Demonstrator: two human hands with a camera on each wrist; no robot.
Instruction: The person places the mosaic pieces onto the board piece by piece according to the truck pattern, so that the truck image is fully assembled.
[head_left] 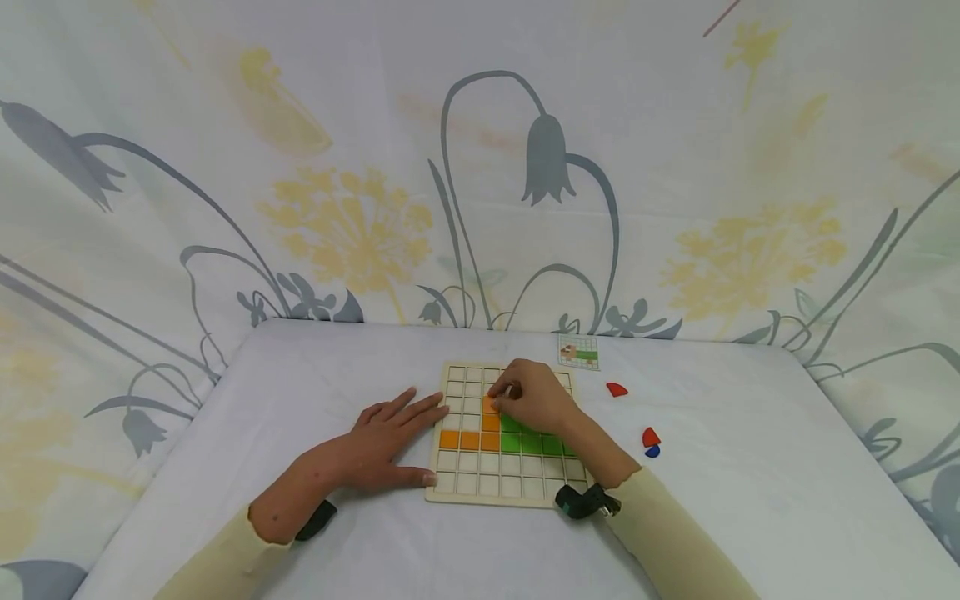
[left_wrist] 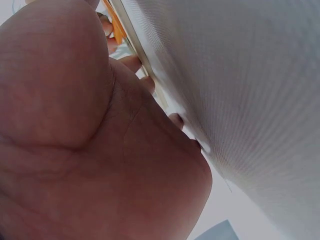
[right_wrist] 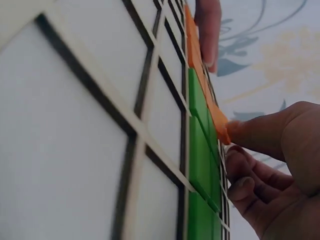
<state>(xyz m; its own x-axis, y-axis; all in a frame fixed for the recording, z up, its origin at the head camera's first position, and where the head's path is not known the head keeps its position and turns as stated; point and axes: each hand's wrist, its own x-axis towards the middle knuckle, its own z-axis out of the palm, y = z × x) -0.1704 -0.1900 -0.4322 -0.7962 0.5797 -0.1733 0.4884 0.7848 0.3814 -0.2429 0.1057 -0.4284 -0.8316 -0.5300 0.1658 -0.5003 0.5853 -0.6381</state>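
A wooden grid board point(head_left: 467, 484) lies on the table, with orange squares point(head_left: 470, 440) and green squares point(head_left: 531, 442) set in some of its cells. My right hand point(head_left: 536, 398) reaches over the board. Its thumb and fingers pinch an orange tile point(right_wrist: 220, 124) at the upper end of the orange column, and the tile looks slightly tilted in the right wrist view. My left hand point(head_left: 382, 446) lies spread, with fingertips and thumb touching the board's left edge. The right hand and forearm hide part of the board's right side. Mostly palm fills the left wrist view.
A small picture card point(head_left: 578, 352) lies behind the board's far right corner. To the right are a red wedge piece point(head_left: 617, 389), another red wedge point(head_left: 650, 437) and a blue piece point(head_left: 652, 451). A flower-printed curtain point(head_left: 495, 208) rises behind the white-covered table point(head_left: 360, 350).
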